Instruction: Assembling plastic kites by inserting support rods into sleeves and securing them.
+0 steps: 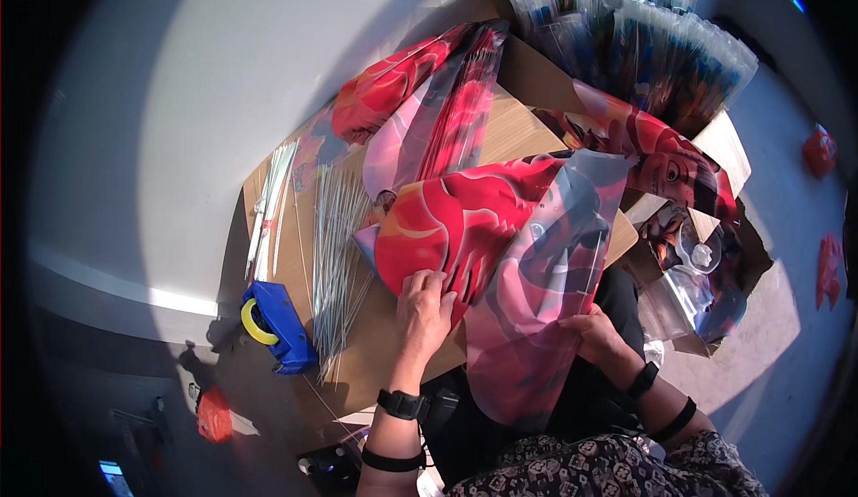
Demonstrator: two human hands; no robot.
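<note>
- Hands, two of them, at work up close: the left hand (424, 305) lies on red film, its fingers bent and close together, though whether they grip I cannot tell; the right hand (597, 332) pinches an edge between thumb and forefinger.
- Four black bands in view, two on each arm, and a patterned garment (608, 470) right below.
- And the printed sheet (447, 229), one folded piece, red on the left, pinkish-grey on the right, spans both hands over the near edge of the table (357, 399) and the dark trousers (621, 305).
- Over to the left, one blue tape dispenser (293, 345) carries one yellow roll (253, 323).
- Just beyond it, thin pale rods in two groups: a narrow bundle (268, 220) and a loose spread (335, 256), too many to count.
- To the right, one open carton (760, 256) holds printed film and clear plastic bags (688, 291).
- Further up the table, one pile of red and pink sheets (465, 122), layers uncountable.
- At the back, a second cardboard box (534, 63) is crammed with clear-wrapped packets (661, 50), dozens by the look.
- Out on the floor, three reddish bags: one at left (214, 414), two at far right (828, 269).
</note>
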